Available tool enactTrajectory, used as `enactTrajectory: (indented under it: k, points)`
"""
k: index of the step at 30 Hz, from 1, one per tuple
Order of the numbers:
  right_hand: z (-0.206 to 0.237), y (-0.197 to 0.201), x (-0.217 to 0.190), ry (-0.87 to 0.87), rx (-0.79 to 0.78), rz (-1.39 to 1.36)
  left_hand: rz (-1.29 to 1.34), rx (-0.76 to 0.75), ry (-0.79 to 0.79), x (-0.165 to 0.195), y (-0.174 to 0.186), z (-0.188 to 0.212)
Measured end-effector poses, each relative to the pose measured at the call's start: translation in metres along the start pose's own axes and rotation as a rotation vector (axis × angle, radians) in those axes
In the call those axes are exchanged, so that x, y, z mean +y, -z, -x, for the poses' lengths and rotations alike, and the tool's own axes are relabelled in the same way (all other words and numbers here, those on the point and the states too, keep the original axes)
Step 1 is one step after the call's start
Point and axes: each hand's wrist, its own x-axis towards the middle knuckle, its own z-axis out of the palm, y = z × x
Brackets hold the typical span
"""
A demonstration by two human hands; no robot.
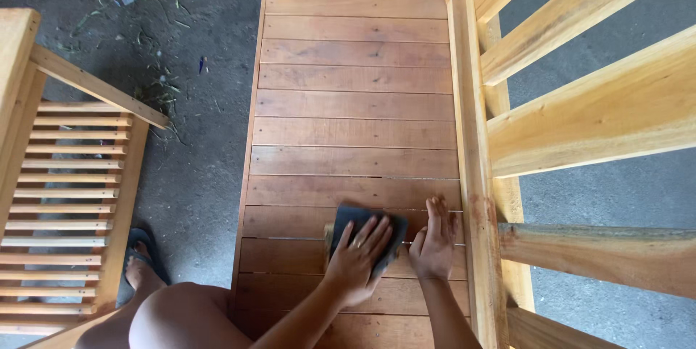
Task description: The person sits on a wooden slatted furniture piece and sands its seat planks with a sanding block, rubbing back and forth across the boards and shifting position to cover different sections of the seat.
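My left hand (355, 262) presses down on a dark grey sheet of sandpaper (355, 220) wrapped over a small wooden block, with its fingers spread across the top. The block lies on a reddish-brown slatted wooden seat (354, 102), near its front right corner. My right hand (435, 242) lies flat and empty on the slat just right of the sandpaper, its fingers pointing away from me. Both forearms reach in from the bottom edge.
A pale wooden side frame (475, 139) with thick rails (602, 113) borders the seat on the right. Another slatted wooden piece (69, 197) stands at the left on the grey concrete floor (196, 146). My knee (185, 316) and sandalled foot (139, 266) are at the lower left.
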Motion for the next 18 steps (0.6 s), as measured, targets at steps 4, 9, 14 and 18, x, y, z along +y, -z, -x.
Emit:
enactTrajectory:
  k: [4, 9, 14, 18]
  points:
    - [-0.001, 0.001, 0.001, 0.029, 0.027, -0.008, 0.071, 0.064, 0.001, -0.002, -0.010, -0.007]
    - [0.003, -0.002, 0.002, 0.010, 0.024, -0.042, 0.070, 0.048, 0.116, -0.016, -0.009, -0.085]
    - [0.004, -0.002, 0.000, -0.005, 0.014, -0.039, 0.059, 0.023, 0.054, -0.001, 0.001, -0.014]
    - [0.002, 0.000, 0.000, -0.014, -0.011, -0.018, 0.017, -0.150, 0.068, 0.002, 0.006, 0.000]
